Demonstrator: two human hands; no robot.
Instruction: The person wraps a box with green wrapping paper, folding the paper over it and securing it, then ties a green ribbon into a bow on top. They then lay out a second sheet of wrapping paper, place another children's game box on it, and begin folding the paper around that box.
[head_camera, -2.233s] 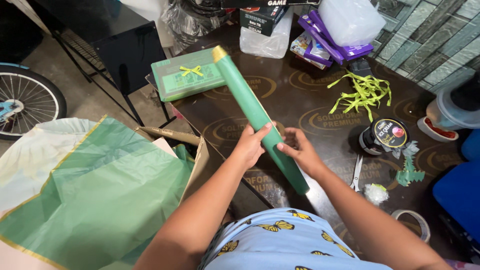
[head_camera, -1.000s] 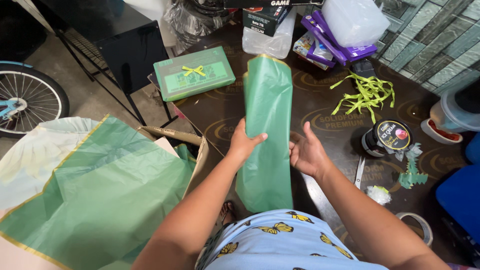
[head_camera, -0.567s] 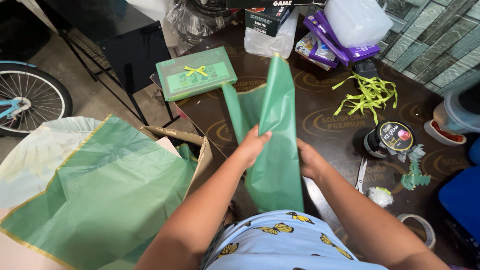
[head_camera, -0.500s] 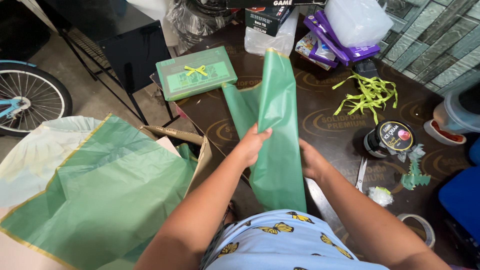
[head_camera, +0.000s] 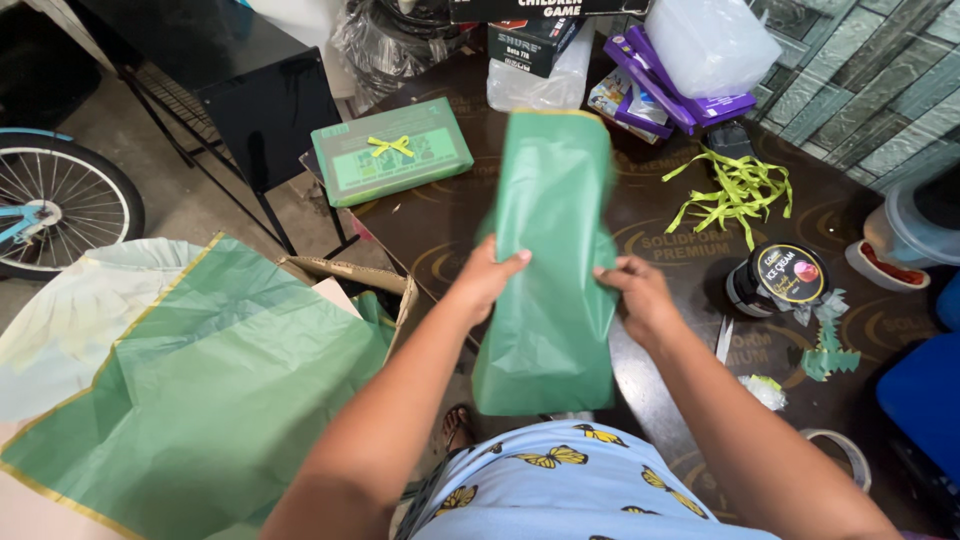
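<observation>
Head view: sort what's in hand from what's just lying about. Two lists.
In hand:
green paper sheet, held up over the table
left hand, gripping its left edge
right hand, pinching its right edge

Lying about:
green gift box with yellow bow
yellow-green ribbon strips
round black tub
scissors
tape roll
purple boxes

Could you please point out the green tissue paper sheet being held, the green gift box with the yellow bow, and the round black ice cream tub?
Green tissue paper sheet (head_camera: 550, 300), head view, middle of the sheet.
Green gift box (head_camera: 392, 150), head view, top face.
Round black ice cream tub (head_camera: 785, 273), head view, lid.
</observation>
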